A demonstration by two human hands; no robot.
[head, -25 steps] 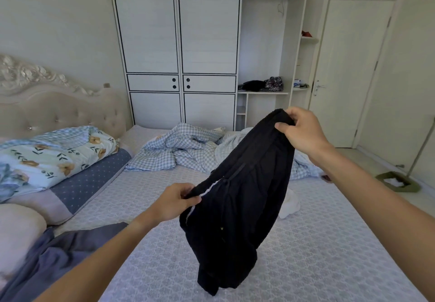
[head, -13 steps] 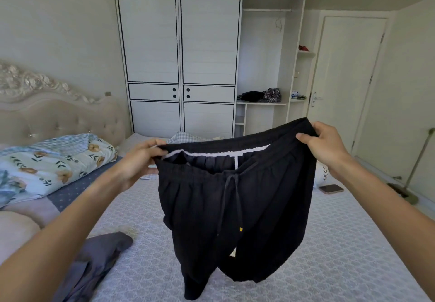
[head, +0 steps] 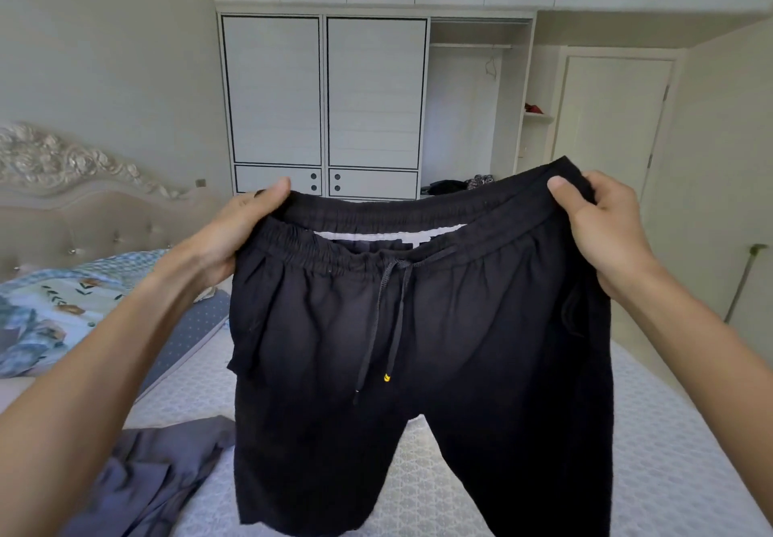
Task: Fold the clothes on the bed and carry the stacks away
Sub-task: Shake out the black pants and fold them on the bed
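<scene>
A pair of black drawstring trousers [head: 481, 327] hangs spread out in the air in front of me, above the bed [head: 669, 453]. My left hand [head: 234, 235] grips the left end of the elastic waistband, thumb on top. At the waistband's right end, my right hand [head: 598, 231] grips the cloth the same way. The waistband is stretched wide between them, and both legs hang down out of view. A grey garment [head: 154, 474] lies crumpled on the sheet at the lower left.
A floral quilt [head: 62, 306] and blue pillow lie by the padded headboard [head: 83, 202] on the left. A white wardrobe [head: 326, 97] stands behind the bed, its open section holding dark clothes on a shelf. A closed door [head: 610, 126] is at the right.
The bunched trousers have been opened out: my left hand rose and moved left, stretching the waistband level. The view tilted upward and the trousers came closer.
</scene>
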